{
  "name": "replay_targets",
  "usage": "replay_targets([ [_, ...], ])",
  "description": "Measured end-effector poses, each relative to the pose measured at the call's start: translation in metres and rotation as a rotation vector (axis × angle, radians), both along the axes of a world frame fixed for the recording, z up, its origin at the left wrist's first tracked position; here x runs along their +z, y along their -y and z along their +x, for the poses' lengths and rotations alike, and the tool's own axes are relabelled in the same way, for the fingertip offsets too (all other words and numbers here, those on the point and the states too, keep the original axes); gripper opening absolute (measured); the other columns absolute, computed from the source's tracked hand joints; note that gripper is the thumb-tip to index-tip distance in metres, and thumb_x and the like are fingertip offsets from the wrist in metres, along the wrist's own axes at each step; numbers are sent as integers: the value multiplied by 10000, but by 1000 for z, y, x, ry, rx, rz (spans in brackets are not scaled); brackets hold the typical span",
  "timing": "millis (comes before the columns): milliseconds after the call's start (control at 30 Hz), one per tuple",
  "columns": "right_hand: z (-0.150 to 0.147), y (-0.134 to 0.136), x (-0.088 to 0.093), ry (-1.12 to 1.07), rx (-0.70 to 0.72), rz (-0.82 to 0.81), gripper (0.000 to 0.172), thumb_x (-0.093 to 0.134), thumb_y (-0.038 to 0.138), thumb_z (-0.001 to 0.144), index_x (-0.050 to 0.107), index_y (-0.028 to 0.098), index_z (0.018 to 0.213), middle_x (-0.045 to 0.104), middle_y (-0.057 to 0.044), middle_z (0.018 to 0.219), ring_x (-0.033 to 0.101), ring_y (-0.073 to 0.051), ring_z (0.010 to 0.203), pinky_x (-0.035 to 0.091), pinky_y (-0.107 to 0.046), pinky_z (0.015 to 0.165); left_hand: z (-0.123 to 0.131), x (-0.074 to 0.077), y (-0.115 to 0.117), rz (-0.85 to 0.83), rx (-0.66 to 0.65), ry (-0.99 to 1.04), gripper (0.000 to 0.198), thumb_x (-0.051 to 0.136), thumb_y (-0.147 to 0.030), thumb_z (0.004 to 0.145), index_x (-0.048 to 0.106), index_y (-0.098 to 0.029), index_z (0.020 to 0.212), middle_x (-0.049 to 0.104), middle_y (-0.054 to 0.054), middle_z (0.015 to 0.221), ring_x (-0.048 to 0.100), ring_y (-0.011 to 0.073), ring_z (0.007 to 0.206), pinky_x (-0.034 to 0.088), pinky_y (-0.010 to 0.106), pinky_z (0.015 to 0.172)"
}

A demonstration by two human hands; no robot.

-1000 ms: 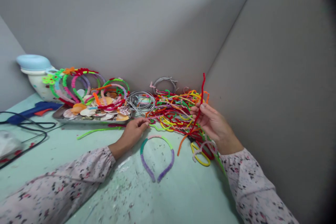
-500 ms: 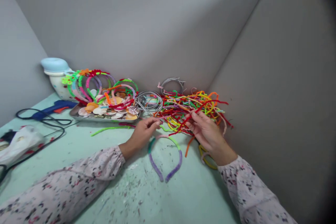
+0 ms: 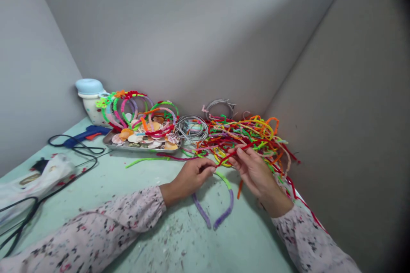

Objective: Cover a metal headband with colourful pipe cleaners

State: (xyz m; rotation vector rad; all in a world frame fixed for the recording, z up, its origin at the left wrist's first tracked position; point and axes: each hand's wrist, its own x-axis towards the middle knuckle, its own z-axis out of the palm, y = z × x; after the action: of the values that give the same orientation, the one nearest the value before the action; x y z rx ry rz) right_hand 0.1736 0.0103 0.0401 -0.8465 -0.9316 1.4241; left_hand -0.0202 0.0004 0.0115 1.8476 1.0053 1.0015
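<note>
A red pipe cleaner (image 3: 226,160) stretches between my two hands. My left hand (image 3: 194,177) pinches its lower end between thumb and fingertips. My right hand (image 3: 256,175) grips it farther up, and its far end reaches over the pile of pipe cleaners (image 3: 250,126). Below both hands a headband (image 3: 231,202) lies on the table, wrapped in purple and light green fuzz. My left hand covers part of its upper left side.
A metal tray (image 3: 141,148) of shells and finished headbands (image 3: 123,108) stands at the back, beside wire coils (image 3: 192,128). A blue glue gun (image 3: 85,135), its black cord, a plastic bag (image 3: 51,175) and a lidded container (image 3: 91,100) are at the left. Walls close in behind and right.
My left hand has come to the red pipe cleaner and now pinches its end. My right hand has lowered the strand slightly. The view has shifted left.
</note>
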Motion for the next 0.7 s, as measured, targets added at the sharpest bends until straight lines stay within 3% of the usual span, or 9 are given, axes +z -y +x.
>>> replay_targets([
  [333,9,-5,7,-24,-104,-13,213,796,291,672,675,204,824,683,9,863,640,-73,745,563,-141,693,-2,1,-4,-15,88,27,227,492,-327,861,652,-166,852,641,16,756,548,148,700,402,235,641],
  [533,27,-15,9,-33,-251,7,231,804,298,648,687,186,814,698,6,830,646,-81,708,565,-147,612,-2,1,-8,-116,159,84,247,491,-356,857,626,-151,828,564,-11,661,496,129,627,373,224,583],
  [700,44,-22,12,-16,-357,51,217,794,291,654,689,186,813,699,14,806,645,-80,706,548,-131,560,-3,1,-12,-91,209,87,246,486,-339,860,615,-152,766,566,-6,677,508,135,660,385,236,627],
])
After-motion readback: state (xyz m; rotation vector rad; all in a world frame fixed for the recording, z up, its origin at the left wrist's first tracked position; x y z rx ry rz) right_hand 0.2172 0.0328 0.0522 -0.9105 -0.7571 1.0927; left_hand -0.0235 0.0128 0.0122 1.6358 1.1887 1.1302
